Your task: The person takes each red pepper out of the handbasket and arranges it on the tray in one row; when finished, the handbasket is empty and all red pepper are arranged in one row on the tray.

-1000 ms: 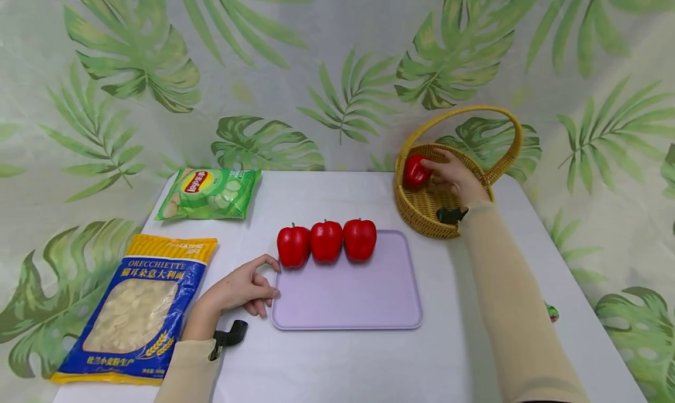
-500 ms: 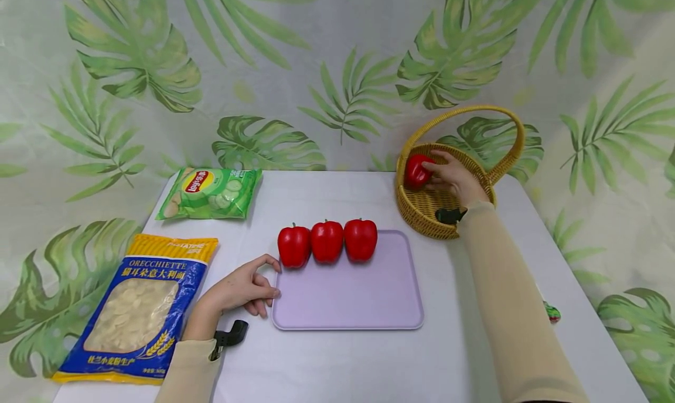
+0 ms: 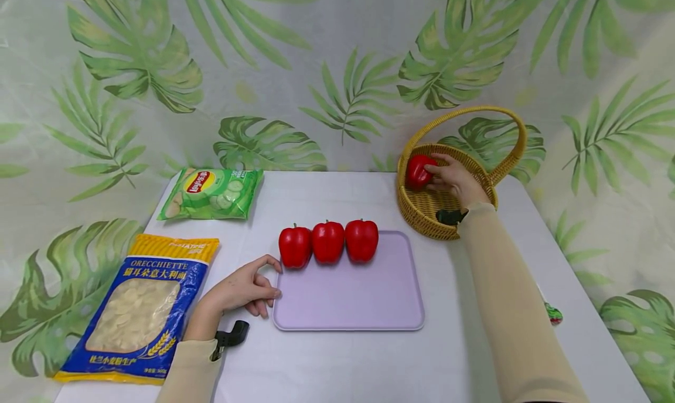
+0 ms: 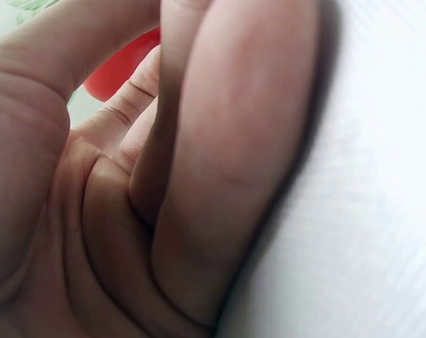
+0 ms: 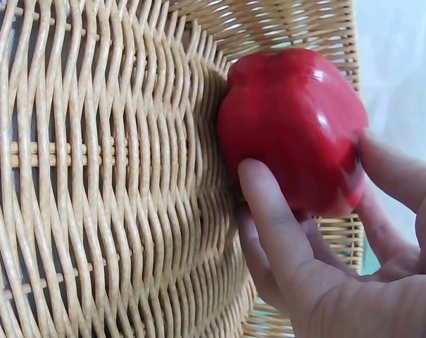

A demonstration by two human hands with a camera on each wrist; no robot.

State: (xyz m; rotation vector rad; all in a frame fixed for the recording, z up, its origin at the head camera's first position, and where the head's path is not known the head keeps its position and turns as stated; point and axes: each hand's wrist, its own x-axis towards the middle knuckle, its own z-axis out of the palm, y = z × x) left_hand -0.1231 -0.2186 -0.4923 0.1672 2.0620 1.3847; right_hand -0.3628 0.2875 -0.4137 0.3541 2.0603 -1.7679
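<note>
Inside the wicker basket (image 3: 428, 226) at the back right, my right hand (image 3: 456, 179) grips a red bell pepper (image 3: 418, 172). The right wrist view shows thumb and fingers around that pepper (image 5: 290, 127), which lies close to the woven wall. My left hand (image 3: 245, 289) holds the left rim of a light purple tray (image 3: 348, 300) with bent fingers. Three more red bell peppers, one on the left (image 3: 295, 248), one in the middle (image 3: 328, 242) and one on the right (image 3: 361, 241), stand side by side along the tray's far edge. In the left wrist view, the curled fingers (image 4: 234, 127) hide the rim.
A green bag of chips (image 3: 213, 193) lies at the back left. Nearer, a blue and yellow orecchiette bag (image 3: 137, 309) lies left of my left arm. The basket's tall handle (image 3: 466, 111) arches above my right hand. A small green and red thing (image 3: 554, 314) sits beside my right sleeve.
The view shifts very slightly. My right hand stays on the pepper in the basket, with at most a tiny movement. My left hand, the tray and its peppers stay put.
</note>
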